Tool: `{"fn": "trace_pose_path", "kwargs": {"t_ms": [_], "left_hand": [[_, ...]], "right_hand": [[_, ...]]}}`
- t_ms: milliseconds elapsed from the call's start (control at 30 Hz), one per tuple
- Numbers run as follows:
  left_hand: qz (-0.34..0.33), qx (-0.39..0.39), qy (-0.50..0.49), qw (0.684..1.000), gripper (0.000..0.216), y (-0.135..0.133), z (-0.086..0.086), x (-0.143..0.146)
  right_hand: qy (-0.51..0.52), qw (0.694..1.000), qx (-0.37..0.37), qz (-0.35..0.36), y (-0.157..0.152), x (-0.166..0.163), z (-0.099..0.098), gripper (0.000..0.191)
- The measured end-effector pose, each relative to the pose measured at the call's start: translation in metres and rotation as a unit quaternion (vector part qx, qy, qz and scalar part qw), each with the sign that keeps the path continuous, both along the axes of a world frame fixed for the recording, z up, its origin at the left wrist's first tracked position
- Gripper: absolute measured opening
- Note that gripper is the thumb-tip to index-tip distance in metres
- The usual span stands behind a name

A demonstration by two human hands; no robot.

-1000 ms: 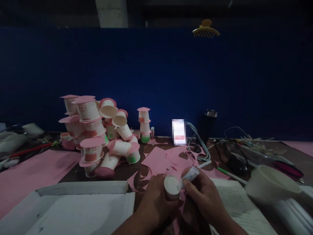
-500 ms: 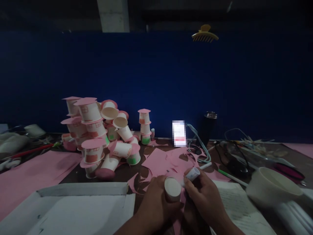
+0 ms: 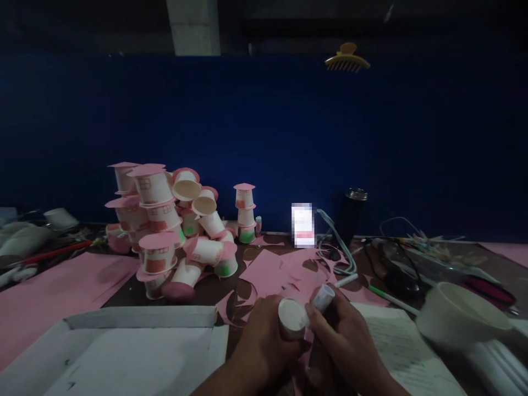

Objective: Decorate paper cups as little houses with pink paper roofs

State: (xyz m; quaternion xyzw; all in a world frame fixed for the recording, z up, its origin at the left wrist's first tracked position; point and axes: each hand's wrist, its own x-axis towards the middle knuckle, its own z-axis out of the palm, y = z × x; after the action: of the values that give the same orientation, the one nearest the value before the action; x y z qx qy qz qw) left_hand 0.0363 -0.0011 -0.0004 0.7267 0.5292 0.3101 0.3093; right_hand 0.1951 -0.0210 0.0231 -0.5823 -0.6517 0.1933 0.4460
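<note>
My left hand (image 3: 262, 335) is wrapped round a small white paper cup (image 3: 291, 318), its round flat end tilted up toward me. In my right hand (image 3: 348, 330) is a white glue stick (image 3: 324, 297), gripped between thumb and fingers. The glue stick's lower end is close to the cup's rim; whether they touch is hard to tell. Beneath both hands lie pink paper scraps (image 3: 264, 272). To the left stands a pile of paper cups with pink paper discs (image 3: 159, 253), some marked with red windows and doors. A three-cup tower (image 3: 246, 214) rises behind.
A shallow white box (image 3: 144, 357) is at front left, beside pink sheets (image 3: 78, 283). A bright phone (image 3: 303, 225), a cable (image 3: 340, 236) and a dark bottle (image 3: 352, 217) stand at the back. On the right are a printed booklet (image 3: 406, 346) and a large cup (image 3: 457, 313).
My right hand has brought the glue stick slightly nearer the cup, its thumb moving left to the cup's edge. The left hand keeps its hold. The view has shifted very slightly.
</note>
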Motion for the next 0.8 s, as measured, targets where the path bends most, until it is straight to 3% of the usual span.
{"fn": "trace_pose_path", "kwargs": {"t_ms": [300,700,800], "left_hand": [[-0.003,-0.019,-0.033,0.999,0.038,-0.006,0.006,-0.002],[0.009,-0.035,-0.03,0.999,0.041,-0.006,-0.002,-0.005],[0.011,-0.038,-0.031,0.999,0.045,-0.007,0.0,-0.005]], "right_hand": [[0.052,0.997,-0.058,-0.006,0.006,0.004,-0.004,0.028],[0.038,0.995,-0.089,0.002,0.015,0.004,-0.007,0.031],[0.047,0.994,-0.092,-0.023,0.017,0.005,-0.008,0.034]]}}
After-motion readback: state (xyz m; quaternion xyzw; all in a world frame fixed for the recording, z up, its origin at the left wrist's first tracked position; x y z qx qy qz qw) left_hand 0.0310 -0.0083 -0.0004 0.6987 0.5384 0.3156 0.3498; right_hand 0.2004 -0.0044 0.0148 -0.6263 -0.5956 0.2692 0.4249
